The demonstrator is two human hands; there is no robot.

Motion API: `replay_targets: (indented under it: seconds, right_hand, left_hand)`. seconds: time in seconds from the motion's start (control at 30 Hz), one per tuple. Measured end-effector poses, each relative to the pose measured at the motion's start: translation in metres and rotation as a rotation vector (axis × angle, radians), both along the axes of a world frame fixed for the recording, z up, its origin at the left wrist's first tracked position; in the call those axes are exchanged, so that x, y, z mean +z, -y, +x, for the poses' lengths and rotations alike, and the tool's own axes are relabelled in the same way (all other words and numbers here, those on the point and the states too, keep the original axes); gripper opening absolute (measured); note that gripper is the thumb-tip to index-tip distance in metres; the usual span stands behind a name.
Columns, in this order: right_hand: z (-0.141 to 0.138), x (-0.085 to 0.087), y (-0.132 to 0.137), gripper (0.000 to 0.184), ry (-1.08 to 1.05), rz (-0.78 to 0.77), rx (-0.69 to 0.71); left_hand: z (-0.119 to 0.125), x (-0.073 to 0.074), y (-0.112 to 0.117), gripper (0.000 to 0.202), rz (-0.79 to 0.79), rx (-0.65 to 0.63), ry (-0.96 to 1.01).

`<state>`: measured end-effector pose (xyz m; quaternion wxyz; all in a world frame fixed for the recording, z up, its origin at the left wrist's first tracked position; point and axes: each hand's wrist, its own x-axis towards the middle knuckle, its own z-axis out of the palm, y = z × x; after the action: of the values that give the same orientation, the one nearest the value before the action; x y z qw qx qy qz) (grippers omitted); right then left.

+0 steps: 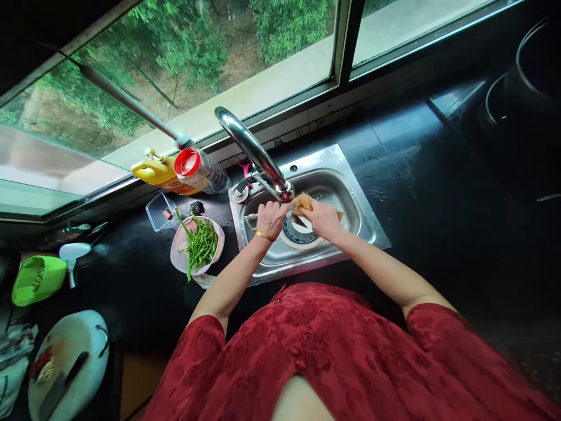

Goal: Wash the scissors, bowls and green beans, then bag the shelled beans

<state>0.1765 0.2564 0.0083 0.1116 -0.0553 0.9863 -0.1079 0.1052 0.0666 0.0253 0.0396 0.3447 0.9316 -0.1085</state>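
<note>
Holding tan scrubber (302, 204) inside sink rim (370, 225), beside faucet (255, 149).

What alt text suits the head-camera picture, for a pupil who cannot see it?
A person's right hand holds a fuzzy tan object over a blue-patterned dish in a metal sink, the left hand beside it near the tap. To the left, green vegetables lie in a pale bowl; farther left, a knife lies on a cutting board.

- Black counter (421, 199); clock centred on steel sink (369, 216) set into it.
- 8–9 o'clock: pale pink bowl (179, 248), just beside.
- 9: dark clump (197, 207); clear box (153, 203).
- 10: red-lidded jar (213, 173); yellow jug (153, 172).
- 8, farther: white chopping board (97, 345).
- 2: round vessels (532, 88), shadowed.
</note>
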Motion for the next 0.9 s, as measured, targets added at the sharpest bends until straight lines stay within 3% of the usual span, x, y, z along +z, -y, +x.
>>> replay_targets:
  seconds: [0.13, 0.27, 0.37, 0.5, 0.57, 0.63, 0.73, 0.9]
  right_hand:
    - [0.017, -0.025, -0.03, 0.039, 0.099, 0.075, -0.087]
    - [0.04, -0.036, -0.04, 0.039, 0.006, 0.098, -0.056]
    - [0.046, -0.059, -0.04, 0.04, -0.012, 0.098, -0.079]
    - [0.035, -0.097, -0.048, 0.042, -0.132, 0.07, -0.12]
    - [0.031, -0.105, -0.051, 0.04, -0.185, 0.006, -0.136]
    - [0.031, -0.106, -0.052, 0.041, -0.227, -0.053, -0.173]
    - [0.035, -0.104, -0.049, 0.047, -0.288, -0.114, -0.255]
    - [0.043, -0.102, -0.045, 0.052, -0.297, -0.176, -0.389]
  left_hand:
    - [-0.015, 0.01, 0.03, 0.047, 0.046, 0.042, -0.003]
    - [-0.028, 0.046, 0.075, 0.051, 0.085, 0.076, -0.065]
    - [-0.049, 0.092, 0.111, 0.054, 0.094, 0.132, -0.205]
    - [-0.099, 0.177, 0.168, 0.053, 0.119, 0.217, -0.443]
    - [-0.129, 0.216, 0.196, 0.054, 0.146, 0.214, -0.5]
    - [-0.159, 0.243, 0.215, 0.055, 0.157, 0.188, -0.532]
    - [-0.201, 0.257, 0.225, 0.055, 0.165, 0.13, -0.554]
    - [-0.255, 0.234, 0.214, 0.051, 0.206, 0.024, -0.499]
